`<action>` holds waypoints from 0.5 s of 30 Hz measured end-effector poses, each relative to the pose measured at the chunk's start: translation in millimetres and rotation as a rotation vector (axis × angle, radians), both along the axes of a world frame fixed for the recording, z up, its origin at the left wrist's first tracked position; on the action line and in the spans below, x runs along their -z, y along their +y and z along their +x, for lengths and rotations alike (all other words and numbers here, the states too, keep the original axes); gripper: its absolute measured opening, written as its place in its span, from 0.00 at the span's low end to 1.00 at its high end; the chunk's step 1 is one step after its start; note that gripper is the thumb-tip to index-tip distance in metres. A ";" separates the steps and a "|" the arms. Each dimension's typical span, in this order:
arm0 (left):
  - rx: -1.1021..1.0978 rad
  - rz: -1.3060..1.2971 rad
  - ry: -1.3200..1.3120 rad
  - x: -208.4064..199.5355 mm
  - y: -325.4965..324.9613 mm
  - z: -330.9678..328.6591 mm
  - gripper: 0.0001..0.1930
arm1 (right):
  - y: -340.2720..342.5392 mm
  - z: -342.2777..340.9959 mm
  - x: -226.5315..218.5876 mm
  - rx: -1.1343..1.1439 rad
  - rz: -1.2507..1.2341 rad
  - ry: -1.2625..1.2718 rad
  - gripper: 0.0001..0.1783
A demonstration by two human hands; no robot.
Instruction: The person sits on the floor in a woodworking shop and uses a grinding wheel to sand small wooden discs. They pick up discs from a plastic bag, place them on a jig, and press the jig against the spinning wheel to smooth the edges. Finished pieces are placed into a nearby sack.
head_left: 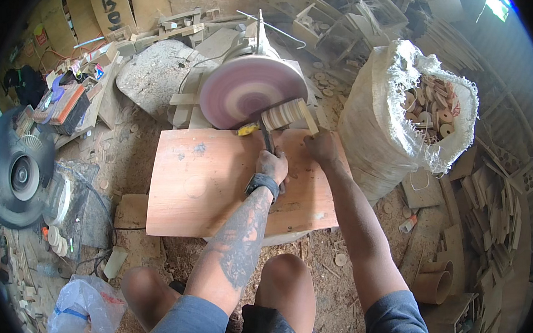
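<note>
A large round sanding disc (225, 94), pinkish with a paler ring, stands upright behind the worktable. Against its lower right face lies a stack of round wooden discs (285, 113), lined up like a roll. A pale wooden strip (309, 118) crosses the stack's right end, and my right hand (322, 147) is closed around its lower part. My left hand (271, 165), below the stack, is closed on a dark bar (267, 136) that reaches up to the stack's left end. Just left of the bar sits a small yellow piece (248, 129). Both hands are over the reddish-brown board (185, 166).
A white woven sack (377, 112) filled with wooden discs and offcuts stands at the right. At the left is a dark round fan (22, 172), its blades blurred. Scrap wood (491, 209) is heaped at the far right. A clear plastic bag (89, 306) lies lower left.
</note>
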State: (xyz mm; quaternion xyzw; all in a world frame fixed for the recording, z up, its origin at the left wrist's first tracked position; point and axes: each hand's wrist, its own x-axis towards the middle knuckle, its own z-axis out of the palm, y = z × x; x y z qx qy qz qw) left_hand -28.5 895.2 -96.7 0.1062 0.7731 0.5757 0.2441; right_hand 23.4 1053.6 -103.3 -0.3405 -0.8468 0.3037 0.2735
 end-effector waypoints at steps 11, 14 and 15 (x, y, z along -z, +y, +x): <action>0.007 -0.015 0.004 1.3 2.0 -2.3 0.23 | 1.7 -1.3 1.1 -0.008 0.037 -0.009 0.17; 0.022 -0.026 0.010 1.9 1.9 -2.7 0.23 | 1.3 -0.4 0.2 -0.023 0.016 -0.001 0.18; 0.025 -0.029 0.010 2.5 2.0 -3.0 0.22 | 1.3 -0.2 0.2 -0.020 0.009 -0.002 0.18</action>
